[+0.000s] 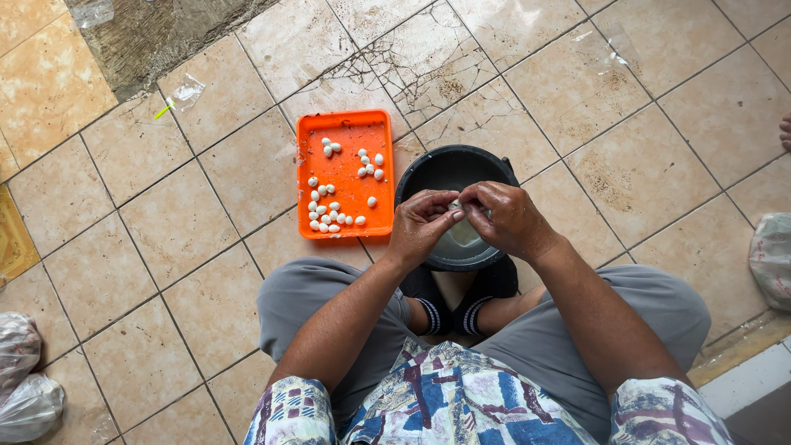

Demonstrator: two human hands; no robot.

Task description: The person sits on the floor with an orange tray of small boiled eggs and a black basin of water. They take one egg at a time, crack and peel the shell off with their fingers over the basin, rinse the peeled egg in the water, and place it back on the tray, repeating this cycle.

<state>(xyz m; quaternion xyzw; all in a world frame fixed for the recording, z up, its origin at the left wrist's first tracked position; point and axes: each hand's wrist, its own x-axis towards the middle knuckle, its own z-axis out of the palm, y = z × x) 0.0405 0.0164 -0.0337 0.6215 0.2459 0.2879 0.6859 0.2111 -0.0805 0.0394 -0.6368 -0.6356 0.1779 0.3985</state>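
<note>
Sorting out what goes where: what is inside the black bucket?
The black bucket shows a pale, watery bottom. Left hand and right hand cover its middle, pinching a small white piece.

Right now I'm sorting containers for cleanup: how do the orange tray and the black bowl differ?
The orange tray is rectangular, shallow and bright; the black bowl is round, deeper and dark. The tray lies uncovered with small white pieces scattered on it; the bowl sits partly under the left hand and right hand, which pinch a small white piece over it. Both rest on the tiled floor, side by side.
</note>
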